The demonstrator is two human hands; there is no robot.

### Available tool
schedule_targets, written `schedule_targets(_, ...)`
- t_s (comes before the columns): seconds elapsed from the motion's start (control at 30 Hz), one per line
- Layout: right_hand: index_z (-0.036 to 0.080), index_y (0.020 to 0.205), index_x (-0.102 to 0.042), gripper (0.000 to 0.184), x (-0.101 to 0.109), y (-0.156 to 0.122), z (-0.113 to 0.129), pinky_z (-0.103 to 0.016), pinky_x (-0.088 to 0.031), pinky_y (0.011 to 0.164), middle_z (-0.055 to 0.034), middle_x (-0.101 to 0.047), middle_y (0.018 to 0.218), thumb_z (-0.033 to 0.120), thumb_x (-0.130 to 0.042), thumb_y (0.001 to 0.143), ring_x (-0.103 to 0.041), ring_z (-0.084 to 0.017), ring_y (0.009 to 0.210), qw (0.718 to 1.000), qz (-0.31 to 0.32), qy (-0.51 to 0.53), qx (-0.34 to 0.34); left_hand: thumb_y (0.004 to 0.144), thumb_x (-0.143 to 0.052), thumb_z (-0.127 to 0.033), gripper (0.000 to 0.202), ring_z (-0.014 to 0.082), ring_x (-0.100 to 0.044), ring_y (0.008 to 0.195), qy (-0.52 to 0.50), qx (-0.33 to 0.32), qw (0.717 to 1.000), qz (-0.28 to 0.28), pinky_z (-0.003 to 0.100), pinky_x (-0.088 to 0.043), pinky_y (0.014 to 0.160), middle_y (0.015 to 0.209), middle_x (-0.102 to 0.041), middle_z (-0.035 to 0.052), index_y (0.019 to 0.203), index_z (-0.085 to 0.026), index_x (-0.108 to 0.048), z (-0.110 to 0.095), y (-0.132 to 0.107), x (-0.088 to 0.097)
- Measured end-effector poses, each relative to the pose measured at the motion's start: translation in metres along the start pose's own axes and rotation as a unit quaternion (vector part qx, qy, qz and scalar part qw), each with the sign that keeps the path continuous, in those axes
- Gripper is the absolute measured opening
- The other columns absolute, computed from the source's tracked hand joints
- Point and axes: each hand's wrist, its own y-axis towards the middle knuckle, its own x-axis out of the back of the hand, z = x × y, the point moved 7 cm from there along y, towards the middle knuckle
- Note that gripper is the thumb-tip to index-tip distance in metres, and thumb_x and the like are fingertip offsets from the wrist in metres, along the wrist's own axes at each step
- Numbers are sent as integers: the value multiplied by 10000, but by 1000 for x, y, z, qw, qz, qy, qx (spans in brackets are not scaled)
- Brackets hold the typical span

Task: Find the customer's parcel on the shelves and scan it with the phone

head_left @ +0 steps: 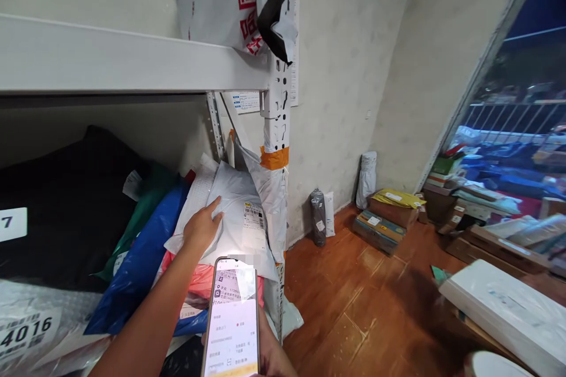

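My left hand (201, 231) rests on a pale grey-white mailing bag (236, 188), its index finger stretched out and nothing held in it. A printed shipping label (253, 218) faces up on that bag. In my right hand (273, 349) is a smartphone (233, 324), held upright in front of the bag. Its lit screen shows a label picture above lines of text. A bright patch of light falls on the bag just above the phone. Under and beside the bag are a pink-red parcel (201, 280) and a blue plastic mailing bag (144, 247).
White metal shelving (132, 59) frames the parcels, its post (276, 118) wrapped with orange tape. A large printed bag (216, 0) overhangs the upper shelf. Black bags (57, 200) fill the left. Boxes (380, 230) and a white carton (504, 306) sit on the reddish floor.
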Motion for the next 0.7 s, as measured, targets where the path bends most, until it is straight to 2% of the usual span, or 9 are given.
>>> schedule_targets(0.13, 337, 1295, -301, 908, 7, -5, -6, -603, -442, 854, -71, -621, 1130, 319, -815, 548, -654, -354, 928, 995, 42, 64, 63, 866, -386, -355, 496, 292, -601, 1009, 1, -5, 1000, -1, 375, -466, 788, 1131, -639, 116, 1359, -293, -377, 0, 1, 0)
schedule_targets(0.2, 339, 1291, -299, 860, 10, -9, -4, -591, -465, 824, -85, -613, 1160, 322, -792, 586, -655, -346, 929, 991, 72, 59, 99, 866, -387, -354, 498, 287, -600, 1015, 4, -6, 1000, -2, 369, -468, 790, 1143, -636, 115, 1360, -294, -373, 0, 1, -1)
schedule_targets(0.27, 333, 1316, -238, 873, 14, -13, -2, -572, -478, 812, -101, -611, 1169, 332, -766, 621, -647, -333, 958, 989, 75, 55, 111, 865, -387, -356, 498, 288, -602, 1016, 8, -7, 1000, -3, 369, -468, 788, 1145, -636, 117, 1359, -297, -375, 0, 2, -1)
schedule_targets(0.4, 284, 1358, -99, 1076, 23, -22, 4, -544, -460, 851, -112, -611, 1168, 359, -805, 550, -609, -334, 1041, 996, 18, 57, 72, 860, -388, -368, 497, 296, -608, 1005, 17, -1, 1000, -6, 374, -472, 780, 1138, -642, 115, 1353, -305, -385, 1, 1, 0)
schedule_targets(0.57, 283, 1328, -165, 962, 32, -44, 22, -520, -456, 837, -102, -621, 1161, 252, -765, 576, -656, -332, 949, 998, -4, 57, 21, 861, -383, -391, 498, 288, -596, 1037, 27, 1, 1000, -7, 358, -472, 795, 1179, -624, 102, 1353, -316, -381, 0, 2, 1)
schedule_targets(0.7, 267, 1365, -127, 1003, 54, -71, 37, -407, -538, 701, -101, -663, 1099, 215, -761, 590, -674, -292, 904, 996, -81, 24, -5, 857, -393, -414, 503, 280, -579, 1073, 45, 8, 999, -2, 342, -471, 814, 1199, -612, 96, 1351, -316, -386, 0, 3, 1)
